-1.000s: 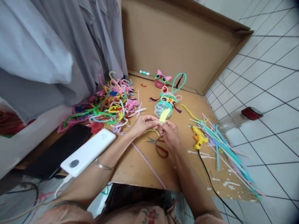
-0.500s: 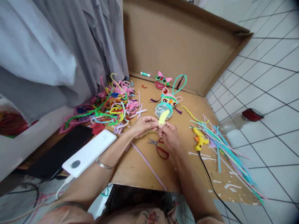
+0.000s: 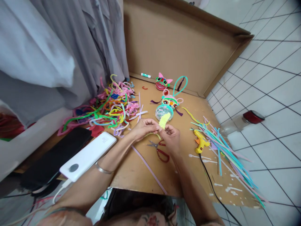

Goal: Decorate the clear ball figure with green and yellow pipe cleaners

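A curved pale-yellow fuzzy piece (image 3: 165,120) is pinched at its lower end between my two hands. The fingertips of my left hand (image 3: 146,129) meet those of my right hand (image 3: 171,137) there, both closed on it. A thin yellow-green strip (image 3: 154,134) hangs just under my left fingers. Red-handled scissors (image 3: 162,154) lie on the table below my hands. Right behind the yellow piece sits a round teal-rimmed disc (image 3: 162,110), touching a decorated animal face (image 3: 169,102) with pink ears and purple tassels.
Tangled pipe cleaners (image 3: 117,108) heap at the left, by a white power bank (image 3: 88,156) and a black case (image 3: 56,158). A yellow glue gun (image 3: 200,141) and loose stems (image 3: 231,157) lie right. Behind are a pink-eared face (image 3: 161,83) and a glue stick (image 3: 146,75).
The yellow piece has shifted slightly down and tilted a little between my fingers. My hands stay together, and more of the yellow-green strip shows beneath them.
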A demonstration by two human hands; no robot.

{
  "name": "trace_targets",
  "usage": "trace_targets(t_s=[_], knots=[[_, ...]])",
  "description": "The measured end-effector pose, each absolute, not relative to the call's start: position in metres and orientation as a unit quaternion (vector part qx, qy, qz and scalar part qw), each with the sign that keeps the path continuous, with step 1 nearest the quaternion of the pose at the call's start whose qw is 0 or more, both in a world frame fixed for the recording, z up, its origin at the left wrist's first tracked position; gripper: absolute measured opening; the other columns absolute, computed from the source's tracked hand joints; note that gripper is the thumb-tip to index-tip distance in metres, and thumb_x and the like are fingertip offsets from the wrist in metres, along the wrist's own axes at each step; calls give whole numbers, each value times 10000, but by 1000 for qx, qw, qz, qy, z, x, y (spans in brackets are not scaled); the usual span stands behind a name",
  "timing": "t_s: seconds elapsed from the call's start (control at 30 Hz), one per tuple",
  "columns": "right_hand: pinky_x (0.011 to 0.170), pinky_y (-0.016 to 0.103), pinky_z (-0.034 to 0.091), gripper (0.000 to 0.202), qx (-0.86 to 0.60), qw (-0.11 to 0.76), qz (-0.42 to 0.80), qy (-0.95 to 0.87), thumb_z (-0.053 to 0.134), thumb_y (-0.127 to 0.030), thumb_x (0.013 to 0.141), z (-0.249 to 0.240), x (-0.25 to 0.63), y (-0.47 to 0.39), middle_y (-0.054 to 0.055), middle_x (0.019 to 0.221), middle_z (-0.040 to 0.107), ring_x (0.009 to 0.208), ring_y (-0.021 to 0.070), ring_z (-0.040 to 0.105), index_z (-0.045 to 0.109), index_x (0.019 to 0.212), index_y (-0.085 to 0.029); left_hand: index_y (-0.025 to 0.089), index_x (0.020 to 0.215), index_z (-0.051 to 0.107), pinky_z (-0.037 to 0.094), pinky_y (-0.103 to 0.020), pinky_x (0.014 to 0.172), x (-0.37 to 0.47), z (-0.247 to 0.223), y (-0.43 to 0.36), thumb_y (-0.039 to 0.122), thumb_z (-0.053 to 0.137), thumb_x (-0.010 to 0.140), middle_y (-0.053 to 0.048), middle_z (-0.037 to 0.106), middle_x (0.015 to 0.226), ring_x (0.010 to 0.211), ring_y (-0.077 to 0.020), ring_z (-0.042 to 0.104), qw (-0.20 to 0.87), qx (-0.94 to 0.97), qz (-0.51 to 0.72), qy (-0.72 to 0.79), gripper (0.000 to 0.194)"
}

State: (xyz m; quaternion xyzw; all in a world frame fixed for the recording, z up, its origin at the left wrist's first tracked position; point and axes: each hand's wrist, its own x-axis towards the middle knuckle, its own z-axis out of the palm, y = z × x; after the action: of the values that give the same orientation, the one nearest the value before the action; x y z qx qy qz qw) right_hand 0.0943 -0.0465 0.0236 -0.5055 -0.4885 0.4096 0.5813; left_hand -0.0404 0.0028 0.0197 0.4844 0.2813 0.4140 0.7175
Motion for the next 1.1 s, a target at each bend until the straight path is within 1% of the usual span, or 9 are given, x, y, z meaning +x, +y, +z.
trace_targets(t_s=[0.1, 0.23, 0.33, 0.47, 0.6, 0.77, 0.87, 0.97, 1.1], knots=[[484, 215, 297, 239, -517, 572, 395, -499, 697, -390, 675, 23, 94, -47, -47, 517, 524, 489, 76, 381, 582, 605, -193, 104, 644, 650, 427, -202, 564, -39, 18, 3, 420, 884, 507, -11, 636, 583, 539, -74, 552, 724, 471, 418, 281, 416], [538, 228, 367, 195, -493, 555, 411, -529, 649, -383, 739, 28, 96, -48, -19, 610, 598, 556, 103, 472, 613, 696, -197, 104, 668, 638, 425, -204, 563, -37, 15, 3, 423, 879, 514, -1, 623, 581, 523, -63, 526, 710, 469, 442, 284, 429], [584, 237, 399, 141, -474, 546, 416, -551, 621, -340, 752, 32, 98, -50, -15, 663, 615, 601, 115, 508, 617, 744, -199, 105, 680, 636, 425, -199, 565, -35, 15, 3, 427, 877, 509, 9, 615, 586, 532, -64, 524, 678, 480, 468, 300, 436], [582, 237, 384, 97, -477, 536, 403, -569, 585, -291, 773, 32, 101, -52, -28, 655, 575, 599, 112, 489, 604, 764, -196, 114, 688, 635, 441, -209, 572, -31, 18, 0, 449, 860, 518, 10, 630, 605, 549, -81, 546, 643, 499, 480, 326, 438], [563, 235, 355, 130, -484, 534, 388, -574, 597, -319, 794, 28, 104, -51, -40, 631, 529, 578, 102, 446, 596, 755, -195, 123, 673, 619, 442, -214, 564, -28, 20, -3, 460, 855, 516, 12, 632, 593, 539, -89, 548, 620, 508, 492, 340, 441], [554, 236, 382, 222, -474, 545, 420, -549, 661, -408, 761, 27, 108, -46, -28, 609, 567, 564, 105, 471, 618, 714, -195, 120, 705, 614, 476, -236, 616, -29, 14, -1, 493, 860, 533, -6, 647, 620, 585, -111, 592, 655, 499, 483, 298, 479], [549, 237, 400, 241, -469, 547, 438, -538, 681, -425, 742, 25, 109, -43, -18, 601, 595, 550, 103, 488, 636, 700, -193, 116, 692, 608, 451, -212, 594, -31, 11, 2, 513, 858, 548, -6, 626, 615, 570, -87, 559, 679, 491, 473, 272, 491], [547, 236, 406, 240, -478, 550, 438, -526, 689, -428, 731, 23, 110, -41, -16, 601, 608, 544, 100, 495, 645, 701, -194, 121, 687, 604, 446, -209, 591, -33, 11, 4, 569, 806, 610, -7, 609, 628, 565, -78, 540, 707, 478, 461, 242, 497], [538, 234, 395, 247, -485, 548, 437, -523, 692, -431, 720, 19, 110, -40, -19, 594, 605, 528, 95, 480, 631, 686, -194, 125, 721, 609, 443, -219, 608, -35, 11, 7, 581, 777, 638, -4, 598, 640, 583, -90, 537, 673, 531, 453, 247, 493]])
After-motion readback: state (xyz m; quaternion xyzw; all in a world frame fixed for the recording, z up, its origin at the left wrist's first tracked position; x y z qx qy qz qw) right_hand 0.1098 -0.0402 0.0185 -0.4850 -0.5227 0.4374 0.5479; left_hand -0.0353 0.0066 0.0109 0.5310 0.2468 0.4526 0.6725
